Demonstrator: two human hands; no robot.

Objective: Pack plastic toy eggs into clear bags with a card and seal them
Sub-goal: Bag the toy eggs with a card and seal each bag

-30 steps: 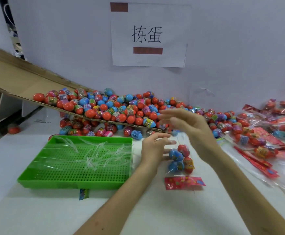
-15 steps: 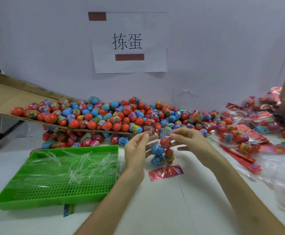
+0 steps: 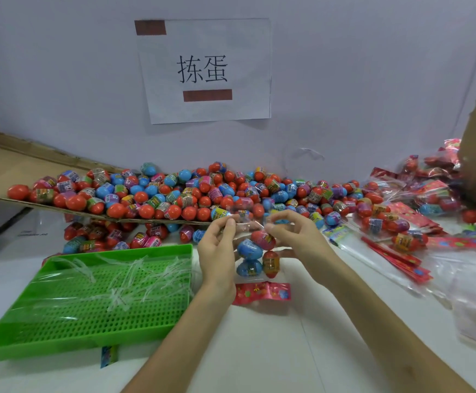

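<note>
Head view: the left hand (image 3: pixel 217 252) and right hand (image 3: pixel 297 241) each pinch the top edge of a clear bag (image 3: pixel 249 226), holding it upright between them. 4 toy eggs (image 3: pixel 249 249) sit inside, above the red card (image 3: pixel 262 292) at its bottom. A green tray (image 3: pixel 89 321) lies just left, and a pile of loose eggs (image 3: pixel 188 194) lies behind.

Pinching clear bag (image 3: pixel 257 275) of eggs (image 3: pixel 248 249): left hand (image 3: pixel 217 252), right hand (image 3: pixel 297 239).
</note>
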